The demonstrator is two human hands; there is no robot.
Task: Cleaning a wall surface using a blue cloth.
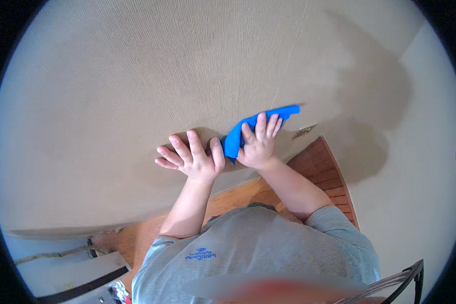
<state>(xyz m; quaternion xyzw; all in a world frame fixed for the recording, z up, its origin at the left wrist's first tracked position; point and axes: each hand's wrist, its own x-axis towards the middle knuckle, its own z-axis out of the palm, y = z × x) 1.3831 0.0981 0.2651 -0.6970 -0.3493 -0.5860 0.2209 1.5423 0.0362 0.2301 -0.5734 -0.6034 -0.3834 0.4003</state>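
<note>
A bright blue cloth [232, 143] lies against the beige textured wall [137, 76], held there by my right hand [259, 143], whose fingers rest over it, slightly apart. My left hand [195, 159] is just left of the cloth, open, with fingers spread on the wall and its thumb near the cloth's left end. Something dark shows between that thumb and the cloth; I cannot make out what.
A small metallic plate [304, 130] is right of the cloth. Below are wooden flooring [111, 243] and a reddish-brown wooden surface [319, 172], beside a pale wall [405, 213]. A cord [61, 252] and light-coloured objects sit at lower left.
</note>
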